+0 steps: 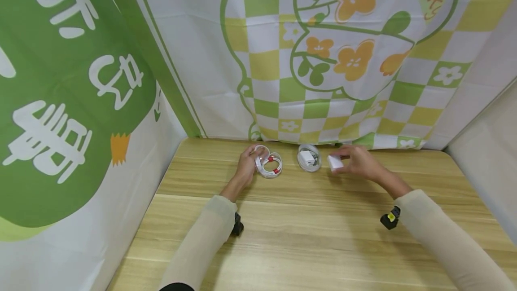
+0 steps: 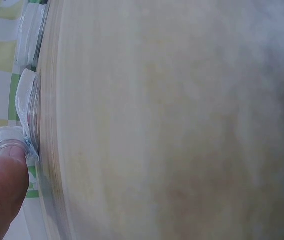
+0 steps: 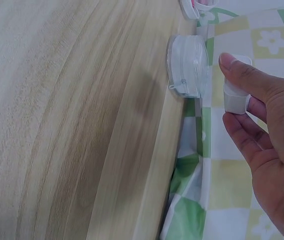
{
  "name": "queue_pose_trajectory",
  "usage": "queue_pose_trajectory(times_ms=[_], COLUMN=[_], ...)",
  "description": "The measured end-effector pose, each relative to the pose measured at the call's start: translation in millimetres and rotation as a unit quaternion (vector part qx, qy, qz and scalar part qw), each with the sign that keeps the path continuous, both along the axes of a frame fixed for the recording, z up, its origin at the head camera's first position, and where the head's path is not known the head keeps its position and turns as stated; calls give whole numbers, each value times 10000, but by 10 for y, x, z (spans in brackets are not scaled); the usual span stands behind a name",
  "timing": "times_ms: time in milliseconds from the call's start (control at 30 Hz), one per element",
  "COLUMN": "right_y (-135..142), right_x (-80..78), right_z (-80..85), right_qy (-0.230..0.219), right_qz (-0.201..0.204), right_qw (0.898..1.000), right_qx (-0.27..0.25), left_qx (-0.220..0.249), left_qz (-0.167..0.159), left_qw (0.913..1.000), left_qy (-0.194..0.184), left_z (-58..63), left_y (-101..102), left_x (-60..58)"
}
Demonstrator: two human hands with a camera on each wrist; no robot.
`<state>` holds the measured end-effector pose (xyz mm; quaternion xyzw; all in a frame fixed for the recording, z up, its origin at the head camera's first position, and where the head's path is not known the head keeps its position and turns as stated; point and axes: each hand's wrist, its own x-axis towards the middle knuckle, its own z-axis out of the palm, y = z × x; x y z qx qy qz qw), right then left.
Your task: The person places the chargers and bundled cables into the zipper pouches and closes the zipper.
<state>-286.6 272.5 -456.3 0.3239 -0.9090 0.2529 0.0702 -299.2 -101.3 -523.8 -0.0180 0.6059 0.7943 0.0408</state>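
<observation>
At the back left of the table, my left hand (image 1: 245, 165) pinches the raised clear lid of a round zip case (image 1: 263, 174). A white cable (image 1: 266, 172) with red ties lies coiled inside that case. In the left wrist view, the thumb of my left hand (image 2: 4, 185) presses on the lid edge. My right hand (image 1: 358, 161) holds a white power adapter (image 1: 335, 164) between thumb and fingers; the right wrist view shows the adapter (image 3: 236, 97) as a small block. Between the hands lies a second round clear case (image 1: 309, 168) with a white adapter inside.
A wooden table (image 1: 282, 237) spreads out in front of me. Along its back edge hangs a checked green, yellow and white cloth (image 1: 291, 98). At the left hangs a green and white cloth (image 1: 60, 80), and a pale wall (image 1: 484, 147) stands at the right.
</observation>
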Motion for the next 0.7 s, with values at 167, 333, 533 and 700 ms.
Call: queue_pose_trajectory(times_ms=[167, 333, 533, 700], right_y=[-61, -123, -191, -253], right_x=[4, 10, -3, -9], right_z=[12, 17, -21, -56], right_qy=[-117, -138, 74, 134], right_qz=[3, 29, 174, 244], right_qw=[9999, 9999, 9998, 9995], right_qx=[12, 34, -31, -154], left_qx=[4, 76, 73, 57], left_qz=[2, 15, -2, 2], left_qw=[10000, 10000, 10000, 9999], left_qy=[7, -2, 68, 102], left_z=[-12, -13, -14, -10], left_y=[-3, -1, 4, 5], left_x=[-4, -2, -7, -6])
